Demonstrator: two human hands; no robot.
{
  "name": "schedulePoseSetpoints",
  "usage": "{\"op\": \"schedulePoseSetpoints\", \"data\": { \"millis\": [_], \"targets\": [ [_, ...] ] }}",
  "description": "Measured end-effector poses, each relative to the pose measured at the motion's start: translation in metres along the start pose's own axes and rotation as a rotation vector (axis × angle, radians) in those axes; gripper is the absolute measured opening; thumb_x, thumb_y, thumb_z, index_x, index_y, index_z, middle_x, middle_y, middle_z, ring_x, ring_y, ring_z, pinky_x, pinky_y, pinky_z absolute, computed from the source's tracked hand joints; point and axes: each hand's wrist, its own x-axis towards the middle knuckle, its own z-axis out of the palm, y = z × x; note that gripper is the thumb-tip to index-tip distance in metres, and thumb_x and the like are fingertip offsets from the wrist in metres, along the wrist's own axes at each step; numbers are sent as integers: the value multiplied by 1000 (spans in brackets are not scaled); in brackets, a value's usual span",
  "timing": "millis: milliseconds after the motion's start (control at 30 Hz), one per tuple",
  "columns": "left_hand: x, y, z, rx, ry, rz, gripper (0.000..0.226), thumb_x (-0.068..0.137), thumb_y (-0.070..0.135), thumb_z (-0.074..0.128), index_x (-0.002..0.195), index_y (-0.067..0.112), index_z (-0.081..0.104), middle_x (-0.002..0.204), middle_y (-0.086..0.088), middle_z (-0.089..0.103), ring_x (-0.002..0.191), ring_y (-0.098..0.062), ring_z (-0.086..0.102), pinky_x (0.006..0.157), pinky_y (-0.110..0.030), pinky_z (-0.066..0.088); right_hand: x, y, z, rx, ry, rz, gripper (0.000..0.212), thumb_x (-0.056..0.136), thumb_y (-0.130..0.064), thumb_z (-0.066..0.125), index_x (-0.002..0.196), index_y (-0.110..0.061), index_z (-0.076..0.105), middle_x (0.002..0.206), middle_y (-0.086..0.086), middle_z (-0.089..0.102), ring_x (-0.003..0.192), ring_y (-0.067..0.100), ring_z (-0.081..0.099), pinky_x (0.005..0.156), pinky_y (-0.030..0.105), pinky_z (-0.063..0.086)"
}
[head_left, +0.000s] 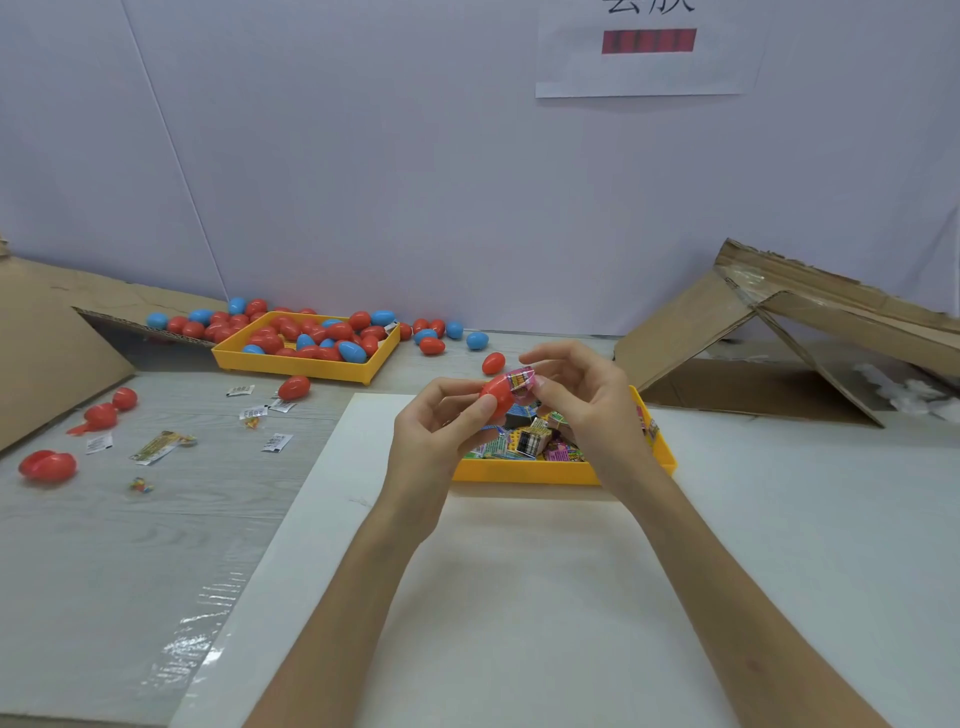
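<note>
My left hand (434, 431) grips a red plastic egg half (497, 393) above the near yellow tray (524, 472). My right hand (582, 397) pinches a small pink printed packet (521, 381) that sticks out of the egg's open end. The near tray holds several small printed packets (535, 441) and is partly hidden behind both hands. A second yellow tray (306, 365) at the back left is full of red and blue eggs (322, 335).
Loose red and blue eggs (452, 338) lie behind and beside the far tray, and red eggs (48, 465) lie at the left. Small sachets (161, 446) are scattered on the grey table. Cardboard sheets (769, 332) lean at right and left. A white board (519, 571) lies under my arms.
</note>
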Motion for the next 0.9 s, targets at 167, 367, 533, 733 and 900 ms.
{"op": "schedulePoseSetpoints", "data": {
  "millis": [167, 367, 533, 733, 900],
  "targets": [
    [1, -1, -1, 0, 7, 2, 37, 71, 37, 79, 103, 19, 71, 99, -6, 75, 97, -22, 73, 75, -24, 57, 1, 3, -1, 20, -5, 53, 20, 101, -4, 54, 104, -12, 72, 97, 11, 72, 81, 20, 72, 69, 24, 54],
    [2, 0, 0, 3, 30, -4, 44, 70, 37, 78, 110, 19, 69, 104, -6, 74, 103, -23, 72, 77, -27, 58, 1, 3, 0, 40, 1, 32, 23, 101, -3, 53, 111, -15, 70, 94, 8, 73, 83, 19, 72, 70, 25, 56],
    [2, 2, -3, -154, 0, -90, 41, 89, 12, 70, 129, 17, 63, 118, -14, 69, 108, -28, 71, 85, -29, 58, 1, 3, 1, 151, -4, 35, 19, 100, -10, 54, 114, -16, 66, 89, 3, 73, 84, 20, 71, 72, 27, 58],
    [1, 5, -5, -264, -24, -125, 35, 90, 11, 68, 121, 28, 73, 123, -17, 66, 107, -28, 71, 83, -28, 58, 1, 5, -1, 207, -129, 54, 25, 86, -8, 62, 110, -16, 65, 79, 4, 66, 76, 15, 66, 69, 26, 54],
    [2, 1, -4, -118, -21, -83, 39, 91, 14, 68, 128, 27, 67, 105, -1, 75, 93, -18, 73, 75, -23, 57, 1, 4, -1, 196, -5, 17, 24, 85, -11, 65, 109, -17, 65, 82, 1, 72, 79, 16, 69, 68, 24, 53]
  ]
}}
